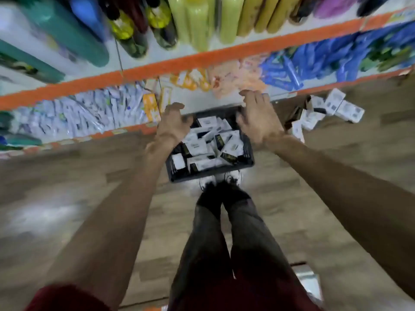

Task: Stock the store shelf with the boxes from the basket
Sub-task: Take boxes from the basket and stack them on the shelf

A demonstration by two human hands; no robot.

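empty hands (215, 124), above basket (248, 151) edges

A person stands over a dark basket (210, 173) set on the wood-look floor (67, 187) at the foot of an orange-edged store shelf (179, 61). White and black boxes (211, 142) lie jumbled inside the basket. The left hand (174, 124) and right hand (258, 118) are spread, empty, above the basket's two far corners. More white boxes (332, 108) sit on the floor to the right of the basket. The picture is motion-blurred.
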